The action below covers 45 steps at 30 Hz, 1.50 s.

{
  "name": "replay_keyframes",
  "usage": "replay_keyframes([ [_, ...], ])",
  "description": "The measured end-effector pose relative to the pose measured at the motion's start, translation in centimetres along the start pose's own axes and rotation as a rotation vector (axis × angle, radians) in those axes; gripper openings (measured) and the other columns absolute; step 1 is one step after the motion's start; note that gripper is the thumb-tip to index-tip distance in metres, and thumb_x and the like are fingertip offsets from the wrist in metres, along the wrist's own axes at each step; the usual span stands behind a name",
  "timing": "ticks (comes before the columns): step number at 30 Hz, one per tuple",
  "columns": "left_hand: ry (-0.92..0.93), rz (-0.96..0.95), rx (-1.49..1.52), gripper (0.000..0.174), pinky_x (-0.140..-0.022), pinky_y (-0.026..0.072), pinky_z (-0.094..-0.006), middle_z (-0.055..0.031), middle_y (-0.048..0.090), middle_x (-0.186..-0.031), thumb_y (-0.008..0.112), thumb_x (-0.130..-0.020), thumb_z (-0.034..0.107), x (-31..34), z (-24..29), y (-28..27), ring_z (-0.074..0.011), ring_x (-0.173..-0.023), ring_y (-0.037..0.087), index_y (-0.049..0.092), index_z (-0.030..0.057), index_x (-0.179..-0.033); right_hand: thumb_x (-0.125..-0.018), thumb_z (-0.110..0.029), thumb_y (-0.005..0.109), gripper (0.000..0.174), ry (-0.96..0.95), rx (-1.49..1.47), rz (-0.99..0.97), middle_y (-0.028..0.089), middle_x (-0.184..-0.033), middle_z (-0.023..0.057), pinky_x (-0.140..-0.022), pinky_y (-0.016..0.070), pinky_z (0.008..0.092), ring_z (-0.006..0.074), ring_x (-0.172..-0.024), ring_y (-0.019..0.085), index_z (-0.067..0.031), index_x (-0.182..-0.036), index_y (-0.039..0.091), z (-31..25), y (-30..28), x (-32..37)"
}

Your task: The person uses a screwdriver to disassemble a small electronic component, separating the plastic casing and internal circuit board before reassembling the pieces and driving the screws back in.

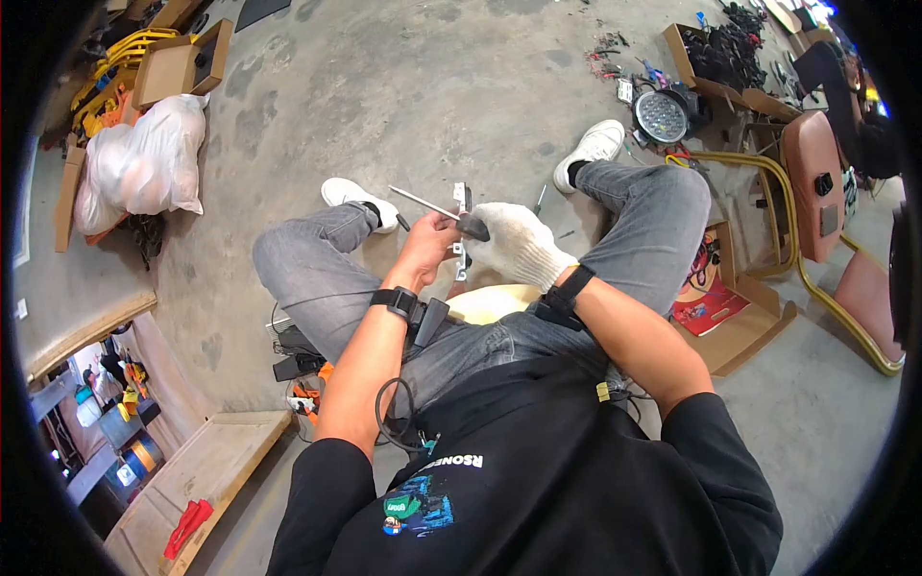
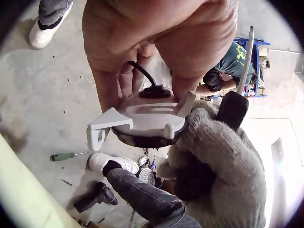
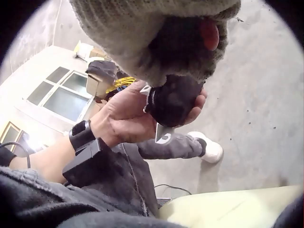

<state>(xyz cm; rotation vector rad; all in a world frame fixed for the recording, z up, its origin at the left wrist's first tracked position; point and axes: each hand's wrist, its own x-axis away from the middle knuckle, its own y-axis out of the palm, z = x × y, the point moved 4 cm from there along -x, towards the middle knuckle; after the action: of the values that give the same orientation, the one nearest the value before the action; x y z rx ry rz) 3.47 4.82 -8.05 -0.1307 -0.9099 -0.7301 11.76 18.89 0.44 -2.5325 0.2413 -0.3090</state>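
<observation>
– Left hand bare, right hand in a knit glove: what do the 2 hold?
– The left has its thumb and fingers curled round a round black device. The right grips the black handle of a screwdriver.
– Where does that shaft point?
– Forward and leftward from the glove, passing just ahead of the left hand's fingers, its tip apart from the device.
– And on the device?
– A pale bracket with lugs sticking out at its sides, plus a thin black cable. I can't tell whether the glove touches it.
– What lies about the hands?
– On the floor, a green-handled screwdriver ahead of the right hand. Farther off to the right are a round lamp and an open cardboard box with a red leaflet. Well out to the left sits a full white bag. Just behind the hands shows a pale yellow seat.
</observation>
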Motion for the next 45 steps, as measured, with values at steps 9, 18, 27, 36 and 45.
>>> replay_keyframes([
  [9, -0.021, -0.018, 0.016, 0.032, -0.073, 0.0552, -0.0323, -0.0048, 0.068, -0.107, 0.060, -0.086, -0.003, 0.3, 0.3, 0.4, -0.0160, -0.093, 0.066, 0.060, 0.0036, -0.118, -0.074, -0.023, 0.072, 0.030, -0.008, -0.032, -0.020, 0.068, -0.085, 0.0207, -0.074, 0.0530, 0.0446, 0.0392, -0.082, 0.067, -0.0035, -0.097, 0.068, 0.3, 0.0, -0.1],
  [18, -0.007, -0.006, -0.022, 0.026, -0.072, 0.0541, -0.0327, -0.0049, 0.066, -0.102, 0.063, -0.092, 0.011, 0.2, 0.5, 0.3, -0.0148, -0.087, 0.063, 0.060, 0.0016, -0.117, -0.077, -0.021, 0.071, 0.026, -0.009, -0.090, 0.011, 0.067, -0.085, 0.0191, -0.074, 0.0528, 0.0435, 0.0384, -0.083, 0.066, -0.0047, -0.096, 0.068, 0.4, 0.1, 0.1],
  [27, 0.009, 0.021, 0.019, 0.026, -0.071, 0.0535, -0.0313, -0.0047, 0.066, -0.102, 0.064, -0.093, 0.012, 0.4, 0.5, 0.3, -0.0133, -0.087, 0.063, 0.060, 0.0021, -0.117, -0.078, -0.020, 0.071, 0.023, -0.020, -0.065, -0.002, 0.068, -0.084, 0.0182, -0.072, 0.0532, 0.0425, 0.0378, -0.082, 0.067, -0.0044, -0.094, 0.068, 0.0, -0.3, -0.1],
  [36, 0.005, 0.016, 0.033, 0.025, -0.070, 0.0553, -0.0314, -0.0051, 0.067, -0.100, 0.067, -0.087, 0.006, 0.2, 0.1, 0.3, -0.0155, -0.086, 0.065, 0.061, 0.0021, -0.111, -0.078, -0.019, 0.071, 0.028, 0.002, -0.031, -0.030, 0.069, -0.086, 0.0200, -0.072, 0.0533, 0.0404, 0.0366, -0.084, 0.068, -0.0025, -0.100, 0.068, 0.5, 0.2, 0.1],
  [45, -0.022, -0.021, -0.009, 0.027, -0.073, 0.0542, -0.0336, -0.0051, 0.067, -0.101, 0.067, -0.089, 0.012, 0.1, -0.3, 0.2, -0.0164, -0.089, 0.065, 0.060, 0.0032, -0.114, -0.076, -0.021, 0.072, 0.030, 0.048, -0.016, -0.050, 0.069, -0.087, 0.0206, -0.073, 0.0529, 0.0424, 0.0375, -0.085, 0.068, -0.0025, -0.099, 0.069, 0.9, 0.4, 0.0],
])
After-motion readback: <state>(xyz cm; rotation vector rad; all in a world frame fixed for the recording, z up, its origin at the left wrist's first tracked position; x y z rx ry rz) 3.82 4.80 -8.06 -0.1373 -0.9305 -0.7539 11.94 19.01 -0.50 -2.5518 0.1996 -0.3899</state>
